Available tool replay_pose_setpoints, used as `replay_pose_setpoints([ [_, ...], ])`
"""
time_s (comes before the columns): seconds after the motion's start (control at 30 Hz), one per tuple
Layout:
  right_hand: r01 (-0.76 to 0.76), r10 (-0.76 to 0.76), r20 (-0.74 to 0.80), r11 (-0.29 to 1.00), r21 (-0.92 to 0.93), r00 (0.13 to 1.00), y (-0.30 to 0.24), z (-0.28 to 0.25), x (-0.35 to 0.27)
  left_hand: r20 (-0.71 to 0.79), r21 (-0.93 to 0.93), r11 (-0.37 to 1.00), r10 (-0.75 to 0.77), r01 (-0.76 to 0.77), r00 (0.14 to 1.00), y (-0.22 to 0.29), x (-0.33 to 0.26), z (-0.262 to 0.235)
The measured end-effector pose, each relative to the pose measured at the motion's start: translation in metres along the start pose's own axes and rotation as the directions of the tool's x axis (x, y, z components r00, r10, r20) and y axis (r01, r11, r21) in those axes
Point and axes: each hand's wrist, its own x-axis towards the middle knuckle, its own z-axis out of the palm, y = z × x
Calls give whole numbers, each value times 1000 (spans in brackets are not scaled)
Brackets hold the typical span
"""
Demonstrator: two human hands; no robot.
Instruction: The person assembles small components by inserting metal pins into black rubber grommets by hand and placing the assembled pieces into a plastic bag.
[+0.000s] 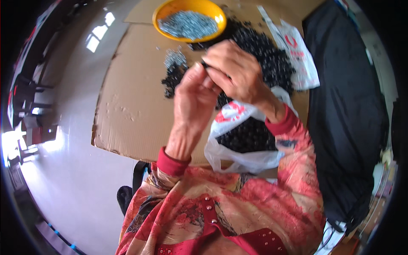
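Observation:
My left hand and my right hand meet above a sheet of brown cardboard. Both pinch a small black piece between their fingertips. Under the hands lies a heap of small black parts and a small pile of silvery metal bits. A white plastic bag, open and filled with more black parts, sits just below my right wrist.
An orange bowl holding silvery metal pieces stands at the far edge of the cardboard. A second white plastic bag lies at the right. Dark cloth covers the right side. Glossy pale floor spreads to the left.

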Motion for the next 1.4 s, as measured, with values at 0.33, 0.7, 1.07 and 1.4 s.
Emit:
replay_pose_setpoints([
  [0.33, -328, 206, 730, 944, 26, 651, -33, -86, -47, 59, 312, 939, 132, -144, 990, 39, 4, -20],
  [0.7, -273, 297, 627, 952, -139, 720, -20, -74, -57, 33, 363, 911, 198, -196, 980, 48, -2, -25],
  [1.07, -204, 225, 680, 972, -112, 698, 66, 43, -61, -139, 412, 893, 258, -181, 956, 53, 10, -56],
  [1.4, -193, 176, 662, 980, -47, 728, 65, 71, -63, -215, 435, 880, 306, -189, 928, 58, 20, -69],
])
